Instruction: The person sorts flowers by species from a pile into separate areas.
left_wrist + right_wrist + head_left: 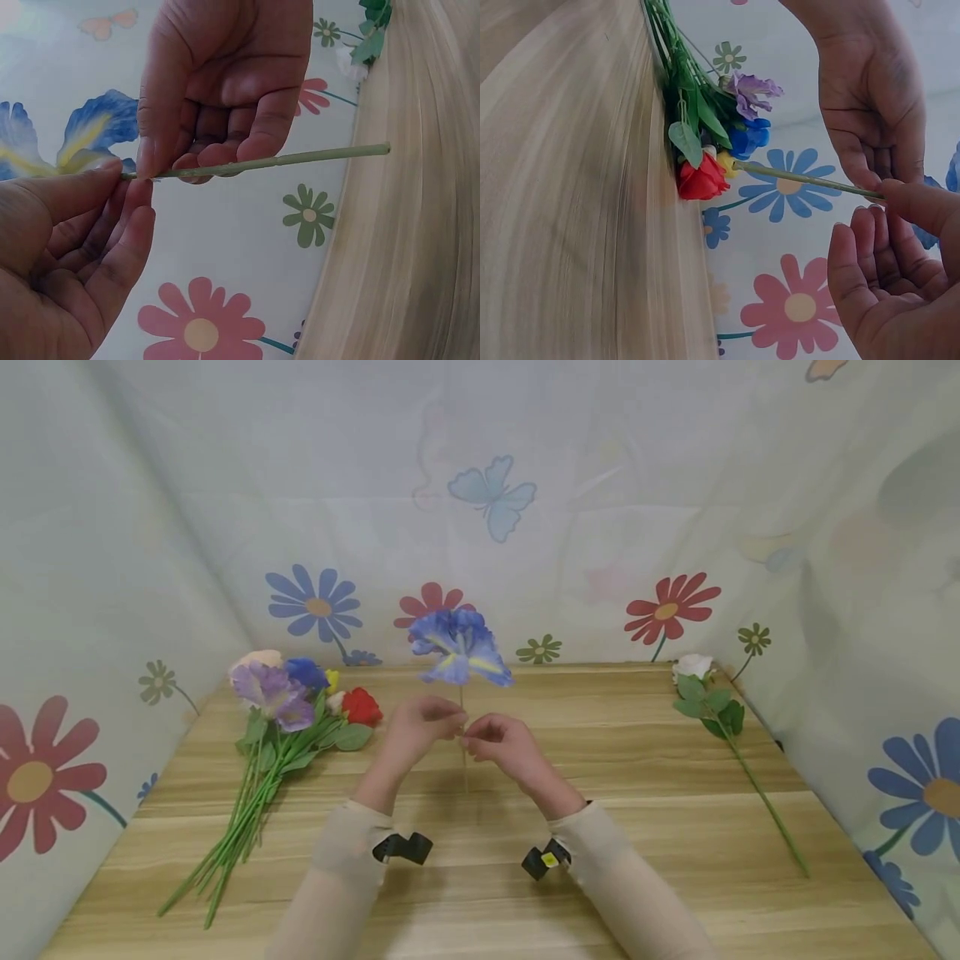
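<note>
A blue artificial iris (459,647) with yellow streaks stands upright above the middle of the table, lifted off it. My left hand (420,731) pinches its stem between thumb and fingertips just below the bloom. Beside it, my right hand (508,745) pinches the same stem, the fingertips of both hands nearly touching. The thin green stem (300,159) runs out past the fingers to a blunt cut end in the left wrist view. Fingers partly cover the bloom in both wrist views.
On the left lies a bunch of artificial flowers (273,760), with purple, blue, yellow, pale and red blooms. A single white rose (692,667) lies at the right. The wooden table (600,893) ends against a floral-print cloth (360,502) at the back and sides.
</note>
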A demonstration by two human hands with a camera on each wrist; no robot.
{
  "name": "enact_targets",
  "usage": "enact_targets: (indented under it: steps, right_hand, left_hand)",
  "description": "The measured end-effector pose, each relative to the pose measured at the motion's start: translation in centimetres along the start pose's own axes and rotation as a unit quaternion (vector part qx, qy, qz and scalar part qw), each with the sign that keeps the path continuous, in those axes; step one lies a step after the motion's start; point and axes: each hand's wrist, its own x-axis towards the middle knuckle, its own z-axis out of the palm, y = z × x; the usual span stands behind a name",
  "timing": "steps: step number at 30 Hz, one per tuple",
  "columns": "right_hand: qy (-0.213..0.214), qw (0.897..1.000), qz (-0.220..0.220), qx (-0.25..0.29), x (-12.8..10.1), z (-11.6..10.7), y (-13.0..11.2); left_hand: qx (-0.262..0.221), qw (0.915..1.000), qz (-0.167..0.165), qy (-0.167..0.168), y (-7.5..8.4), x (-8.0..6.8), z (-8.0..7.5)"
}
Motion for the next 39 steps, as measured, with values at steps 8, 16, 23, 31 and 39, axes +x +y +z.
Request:
enact_targets:
  steps: [8,16,23,31,39]
  right_hand:
    - [0.000,1.000,0.016,0.009,-0.1,0.1,-0.1]
    - [0.020,1.000,0.016,0.013,-0.3,0.2,-0.1]
    - [0.042,0.999,0.002,-0.012,0.0,-0.4,-0.2]
    - [0.041,0.998,0.021,-0.030,0.0,-2.7,0.0]
    - [0.054,0.994,0.044,-0.090,-0.6,-6.7,1.2]
  left_hand:
    - [-0.003,0.9998,-0.020,0.001,0.1,0.0,0.1]
    - [0.012,0.9994,-0.032,-0.010,0.3,0.0,0.2]
    - [0.032,0.9985,-0.034,-0.030,0.8,0.8,0.1]
    - [0.091,0.9950,-0.012,-0.039,0.4,0.6,-1.7]
    - [0.139,0.9900,0.006,-0.022,-1.3,-0.5,-4.9]
